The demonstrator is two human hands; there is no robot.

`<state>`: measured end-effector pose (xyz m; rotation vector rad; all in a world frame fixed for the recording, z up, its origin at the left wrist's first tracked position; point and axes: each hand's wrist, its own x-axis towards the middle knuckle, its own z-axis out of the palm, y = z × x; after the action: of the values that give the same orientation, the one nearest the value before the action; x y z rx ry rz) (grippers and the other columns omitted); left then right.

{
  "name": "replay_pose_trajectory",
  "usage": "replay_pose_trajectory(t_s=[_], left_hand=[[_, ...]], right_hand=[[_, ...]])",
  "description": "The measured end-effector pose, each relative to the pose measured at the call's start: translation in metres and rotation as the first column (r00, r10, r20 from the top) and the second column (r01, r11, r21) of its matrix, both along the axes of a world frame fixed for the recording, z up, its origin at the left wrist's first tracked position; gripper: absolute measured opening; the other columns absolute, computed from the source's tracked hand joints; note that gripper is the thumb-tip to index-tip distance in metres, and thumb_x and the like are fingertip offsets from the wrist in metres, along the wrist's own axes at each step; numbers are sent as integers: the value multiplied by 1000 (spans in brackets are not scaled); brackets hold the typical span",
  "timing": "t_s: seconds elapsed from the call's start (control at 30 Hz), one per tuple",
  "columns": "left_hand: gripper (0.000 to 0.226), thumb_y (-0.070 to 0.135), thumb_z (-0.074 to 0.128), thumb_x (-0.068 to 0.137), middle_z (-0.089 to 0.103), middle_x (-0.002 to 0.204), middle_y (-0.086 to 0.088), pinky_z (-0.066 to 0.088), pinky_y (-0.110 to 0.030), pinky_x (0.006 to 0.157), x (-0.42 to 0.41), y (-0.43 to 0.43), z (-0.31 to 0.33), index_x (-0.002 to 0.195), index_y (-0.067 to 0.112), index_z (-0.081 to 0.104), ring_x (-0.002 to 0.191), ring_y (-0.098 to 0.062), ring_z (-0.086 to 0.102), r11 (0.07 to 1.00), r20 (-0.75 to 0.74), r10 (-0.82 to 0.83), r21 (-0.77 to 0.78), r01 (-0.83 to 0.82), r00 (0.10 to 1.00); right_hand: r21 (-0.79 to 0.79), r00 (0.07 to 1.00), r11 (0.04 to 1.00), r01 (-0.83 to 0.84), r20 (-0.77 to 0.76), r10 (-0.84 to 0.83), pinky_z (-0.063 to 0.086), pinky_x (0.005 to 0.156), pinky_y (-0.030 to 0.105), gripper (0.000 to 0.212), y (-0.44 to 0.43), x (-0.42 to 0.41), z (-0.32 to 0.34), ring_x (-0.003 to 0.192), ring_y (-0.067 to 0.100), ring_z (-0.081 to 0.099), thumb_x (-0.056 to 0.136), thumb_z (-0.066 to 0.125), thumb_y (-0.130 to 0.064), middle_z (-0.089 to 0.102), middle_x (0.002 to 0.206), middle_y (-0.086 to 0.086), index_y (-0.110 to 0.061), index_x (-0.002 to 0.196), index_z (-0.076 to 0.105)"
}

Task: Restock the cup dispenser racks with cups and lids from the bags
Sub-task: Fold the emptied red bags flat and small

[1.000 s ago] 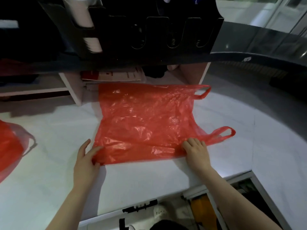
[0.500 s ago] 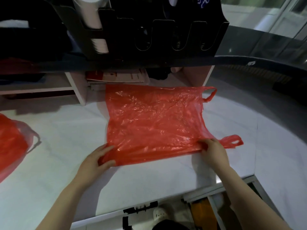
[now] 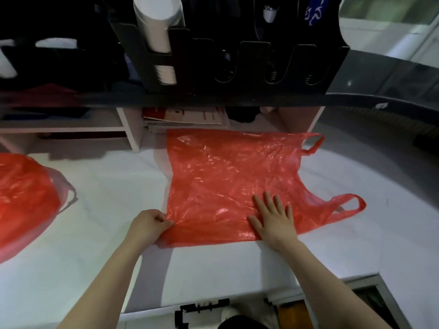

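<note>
The left hand [image 3: 149, 224] pinches the near-left corner of a flattened red plastic carrier bag [image 3: 225, 172]. The right hand [image 3: 273, 218] presses flat on its near edge, fingers straight and spread. The bag lies on the white surface [image 3: 99, 257], below a black cup dispenser rack [image 3: 204, 74] holding a stack of white cups [image 3: 158, 32].
</note>
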<state>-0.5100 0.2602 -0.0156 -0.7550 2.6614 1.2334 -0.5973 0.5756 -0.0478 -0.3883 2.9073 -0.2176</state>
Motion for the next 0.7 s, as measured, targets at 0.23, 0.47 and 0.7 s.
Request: replay_pose_trajectory(t_s=[0.23,0.47,0.7], left_hand=[[19,13,51,95,70,64,-12,42,-25,46,8,-13,-9,79,7,46,56,-24,69,818,-34,377,480,-316,926],[31,43,65,83,67,54,-2,45,-23,44,3,7,-3,70,14,67,43,-12,61,953,-51,231,213,-216,972],[25,24,61,90,69,57,-7,48,-25,44,10,12,-7,71,8,68,53,-22,68,921,-59,296,281,-269,953]], right_hand=[[57,996,995,78,-36,-76,9,113,51,73,8,-15,1,146,24,-1,85,13,-75,-4,161,-5,-44,148,-3],[70,997,996,59,-46,-56,14,109,51,76,9,-18,5,145,26,4,83,14,-77,-4,161,-3,-43,149,-2],[-244,954,960,-135,-292,60,21,110,43,56,6,-14,16,143,21,25,94,31,-53,29,155,-1,-28,145,36]])
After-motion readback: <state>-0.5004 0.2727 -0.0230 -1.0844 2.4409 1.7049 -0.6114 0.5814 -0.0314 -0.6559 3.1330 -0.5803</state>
